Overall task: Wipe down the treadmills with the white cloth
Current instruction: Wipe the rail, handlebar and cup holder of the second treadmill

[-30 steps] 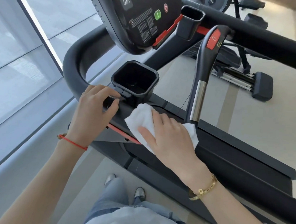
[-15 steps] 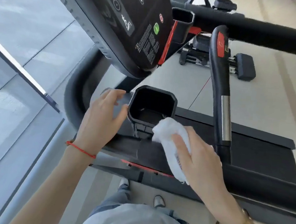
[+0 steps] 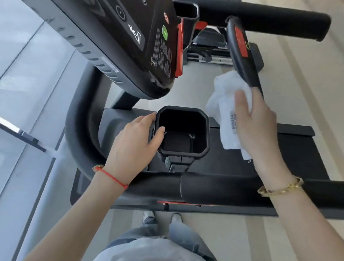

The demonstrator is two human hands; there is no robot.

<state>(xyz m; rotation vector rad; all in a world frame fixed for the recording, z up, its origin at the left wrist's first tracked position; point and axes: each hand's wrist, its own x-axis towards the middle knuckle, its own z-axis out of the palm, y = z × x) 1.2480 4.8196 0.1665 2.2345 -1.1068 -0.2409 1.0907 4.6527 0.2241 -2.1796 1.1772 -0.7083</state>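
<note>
A black treadmill fills the head view, its padded handrail [image 3: 220,188] running across below my wrists. My right hand [image 3: 257,124] grips the white cloth [image 3: 223,105] and wraps it round the upright black grip handle [image 3: 243,58] with a red patch. My left hand [image 3: 136,140] holds the left rim of the black square cup holder [image 3: 183,131], thumb hooked inside. The console [image 3: 133,36] with its green and red buttons tilts overhead at the upper left.
A glass wall and its metal frame [image 3: 24,136] run along the left. The treadmill belt [image 3: 298,151] lies to the right under my right hand. More gym machines [image 3: 209,49] stand on the beige floor behind. My shoes [image 3: 161,216] show beneath the rail.
My right hand has lifted the cloth from beside the cup holder up and right onto the upright grip handle. My left hand stays at the cup holder's left rim. The view has tilted further down.
</note>
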